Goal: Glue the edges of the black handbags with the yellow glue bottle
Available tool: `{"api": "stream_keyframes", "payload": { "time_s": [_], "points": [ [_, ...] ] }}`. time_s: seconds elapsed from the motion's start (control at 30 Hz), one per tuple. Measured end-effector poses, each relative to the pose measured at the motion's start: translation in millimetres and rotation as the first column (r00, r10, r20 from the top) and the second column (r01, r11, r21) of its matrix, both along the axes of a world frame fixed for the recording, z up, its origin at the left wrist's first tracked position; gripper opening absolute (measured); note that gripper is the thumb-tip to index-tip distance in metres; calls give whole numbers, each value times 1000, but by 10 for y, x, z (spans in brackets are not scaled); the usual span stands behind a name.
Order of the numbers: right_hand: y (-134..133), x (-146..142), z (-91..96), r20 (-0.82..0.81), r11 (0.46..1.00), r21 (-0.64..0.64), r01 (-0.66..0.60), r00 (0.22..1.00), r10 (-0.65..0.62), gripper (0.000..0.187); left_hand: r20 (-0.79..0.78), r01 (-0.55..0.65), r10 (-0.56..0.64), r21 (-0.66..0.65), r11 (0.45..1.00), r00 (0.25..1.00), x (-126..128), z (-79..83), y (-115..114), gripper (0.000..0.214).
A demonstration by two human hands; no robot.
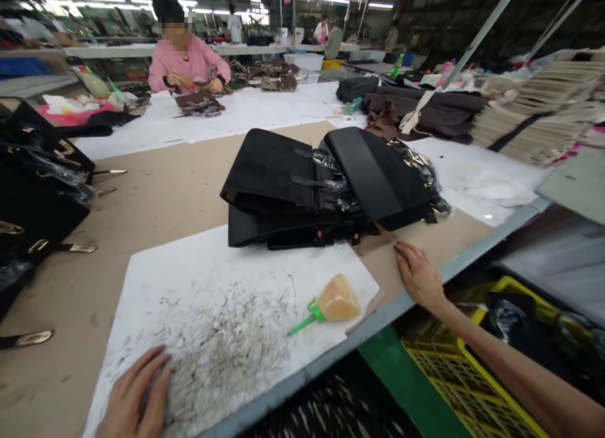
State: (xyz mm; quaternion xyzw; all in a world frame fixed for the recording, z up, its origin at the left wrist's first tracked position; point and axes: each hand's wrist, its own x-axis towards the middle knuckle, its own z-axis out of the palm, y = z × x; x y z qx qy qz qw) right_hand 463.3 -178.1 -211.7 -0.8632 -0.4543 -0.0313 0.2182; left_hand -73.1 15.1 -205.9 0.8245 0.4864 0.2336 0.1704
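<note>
My left hand [137, 394] rests at the lower left on a white sheet [155, 280] smeared with dark grime, its fingers stretched out and nothing in them. At the table's metal edge, my right hand [418, 274] lies with fingers extended on the brown board, just below a pile of black bags [274, 173]. Clear plastic wraps the bags' straps and metal fittings. Between my hands a glue bottle [339, 298] with amber contents and a green nozzle lies on its side, touched by neither hand.
More black bags [38, 192] with gold-tipped straps stand at the left. Below the table edge on the right is a yellow crate [439, 368] with black items. A co-worker in pink [198, 63] handles brown pieces across the table. Stacked beige pieces [543, 107] are at the right.
</note>
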Motion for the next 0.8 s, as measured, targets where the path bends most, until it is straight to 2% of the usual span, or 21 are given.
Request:
{"api": "stream_keyframes", "payload": {
  "time_s": [0.1, 0.2, 0.3, 0.4, 0.5, 0.63, 0.8],
  "points": [
    [-12, -21, 62, -72, 998, 56, 19, 997, -15, 32, 20, -38, 38, 3, 999, 999, 39, 3, -2, 36],
    [16, -166, 308, -156, 996, 85, 23, 988, -10, 28, 75, -34, 33, 17, 999, 997, 53, -25, 29, 38],
    [96, -487, 612, -254, 997, 76, -23, 966, 42, 30, 123, -33, 31, 18, 999, 992, 64, -28, 66, 38],
    [236, -896, 791, -422, 991, 2, -131, 899, 120, 35, 151, -43, 44, -9, 999, 988, 83, 5, 76, 36],
    [406, -1212, 827, -589, 979, -119, -168, 806, 67, 40, 174, -39, 45, -39, 998, 984, 99, 31, 80, 36],
    [558, -1389, 848, -705, 952, -266, -154, 704, -84, 41, 201, -39, 49, -56, 998, 978, 98, 10, 100, 33],
    [578, -1428, 929, -795, 948, -256, -189, 598, -96, 29, 234, -53, 73, -87, 995, 970, 93, -11, 117, 34]
  ]
}}
